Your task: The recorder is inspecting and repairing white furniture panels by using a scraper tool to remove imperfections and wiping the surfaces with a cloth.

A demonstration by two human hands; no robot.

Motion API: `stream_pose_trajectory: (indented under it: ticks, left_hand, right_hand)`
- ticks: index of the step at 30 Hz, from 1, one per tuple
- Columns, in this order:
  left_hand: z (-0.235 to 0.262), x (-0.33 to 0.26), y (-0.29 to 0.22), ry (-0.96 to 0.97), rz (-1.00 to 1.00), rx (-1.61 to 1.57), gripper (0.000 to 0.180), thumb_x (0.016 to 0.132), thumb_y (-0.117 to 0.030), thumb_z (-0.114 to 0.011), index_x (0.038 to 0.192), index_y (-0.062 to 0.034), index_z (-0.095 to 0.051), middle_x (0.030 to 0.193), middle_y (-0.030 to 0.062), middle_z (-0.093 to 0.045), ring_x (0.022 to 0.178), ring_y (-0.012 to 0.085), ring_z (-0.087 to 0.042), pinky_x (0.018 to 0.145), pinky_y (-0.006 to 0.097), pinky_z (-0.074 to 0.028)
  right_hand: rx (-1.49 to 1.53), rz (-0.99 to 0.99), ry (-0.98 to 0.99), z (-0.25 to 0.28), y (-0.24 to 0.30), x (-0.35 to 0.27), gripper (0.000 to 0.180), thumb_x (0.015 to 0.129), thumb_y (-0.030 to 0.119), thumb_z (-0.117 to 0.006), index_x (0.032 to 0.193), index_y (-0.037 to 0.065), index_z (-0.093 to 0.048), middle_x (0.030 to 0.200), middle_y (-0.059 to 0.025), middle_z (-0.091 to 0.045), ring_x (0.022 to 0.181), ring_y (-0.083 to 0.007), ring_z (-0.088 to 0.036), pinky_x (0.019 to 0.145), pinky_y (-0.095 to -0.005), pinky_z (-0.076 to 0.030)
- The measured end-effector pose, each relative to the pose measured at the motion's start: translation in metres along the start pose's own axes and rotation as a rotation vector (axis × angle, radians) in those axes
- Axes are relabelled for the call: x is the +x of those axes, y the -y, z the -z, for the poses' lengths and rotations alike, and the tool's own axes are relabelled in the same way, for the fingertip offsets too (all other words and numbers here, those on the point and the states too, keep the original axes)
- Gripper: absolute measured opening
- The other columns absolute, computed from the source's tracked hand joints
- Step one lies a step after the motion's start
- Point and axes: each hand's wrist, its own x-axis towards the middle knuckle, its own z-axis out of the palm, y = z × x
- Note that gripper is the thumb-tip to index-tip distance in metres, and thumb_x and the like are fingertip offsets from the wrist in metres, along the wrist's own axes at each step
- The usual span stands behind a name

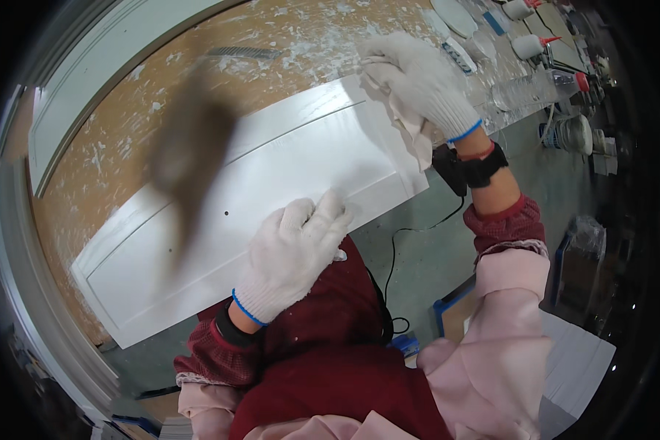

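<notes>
A long white panel (286, 165) with grooved border lines and small dark holes lies across the workbench, its near edge overhanging toward my lap. My left hand (290, 253), in a white knit glove with blue cuff trim, rests on that near edge with its fingers stretched over the surface. At the panel's far right end, my gloved right hand (418, 81) is closed on a pale beige cloth (412, 130). The cloth hangs down over the panel's right end. A blurred brown shape (191, 147) close to the camera covers part of the panel's left; its kind cannot be made out.
The wooden bench (301, 37) is smeared with white. A thin grey strip (244, 52) lies behind the panel. On the right stand a clear plastic bottle (535, 89) with a red cap and a white glue bottle (529, 46). A black cable (394, 253) hangs below.
</notes>
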Motion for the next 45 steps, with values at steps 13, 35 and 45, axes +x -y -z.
stream_pose_trajectory:
  ticks: [13,35,45]
  left_hand:
    - [-0.005,-0.005,0.001,0.023,0.038,0.077,0.045,0.065,-0.023,-0.074,0.109,-0.0116,-0.066,0.125,-0.0007,-0.06,0.094,0.0216,-0.059,0.08,0.033,-0.053]
    - [-0.003,-0.001,0.0,0.01,0.03,0.068,0.042,0.066,-0.019,-0.072,0.107,-0.0121,-0.067,0.122,-0.0014,-0.06,0.089,0.0207,-0.059,0.076,0.032,-0.053]
    - [-0.001,-0.006,0.001,-0.019,0.012,0.086,0.043,0.067,-0.022,-0.072,0.109,-0.0124,-0.066,0.123,-0.0023,-0.058,0.095,0.0204,-0.057,0.08,0.033,-0.052]
  right_hand:
    - [-0.41,0.239,0.178,-0.007,0.019,-0.006,0.013,0.086,0.02,-0.06,0.094,0.01,-0.064,0.09,-0.0095,-0.059,0.092,-0.0304,-0.06,0.078,-0.0401,-0.05]
    - [0.007,-0.072,0.385,0.011,0.011,-0.029,0.013,0.084,0.017,-0.059,0.087,0.006,-0.066,0.093,-0.0123,-0.065,0.08,-0.0312,-0.062,0.071,-0.0401,-0.05]
    - [-0.43,0.251,0.09,-0.029,0.042,-0.012,0.014,0.086,0.022,-0.061,0.095,0.011,-0.065,0.09,-0.0094,-0.06,0.087,-0.0312,-0.061,0.075,-0.0425,-0.05]
